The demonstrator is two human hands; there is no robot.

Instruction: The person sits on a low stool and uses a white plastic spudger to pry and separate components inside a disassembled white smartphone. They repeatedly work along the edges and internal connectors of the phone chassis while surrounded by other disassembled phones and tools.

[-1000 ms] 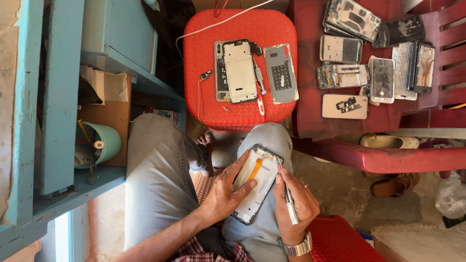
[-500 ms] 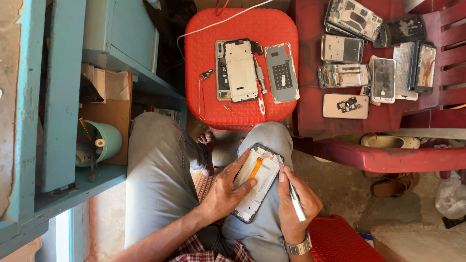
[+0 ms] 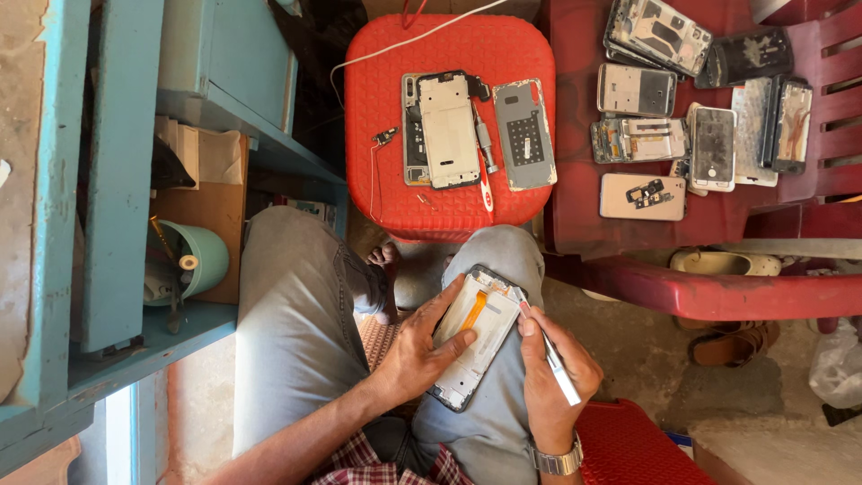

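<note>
My left hand (image 3: 417, 355) clasps the opened phone frame (image 3: 476, 334) on my knee; right hand (image 3: 548, 377) grips tweezers (image 3: 549, 355) at its edge. Probing stage; next needs steady tip.

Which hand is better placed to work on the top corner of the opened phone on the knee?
Right, probably. The right hand holds a thin tool with its tip at the top corner of the opened phone. The left hand lies across the phone's left edge, steadying it on the knee.
</note>
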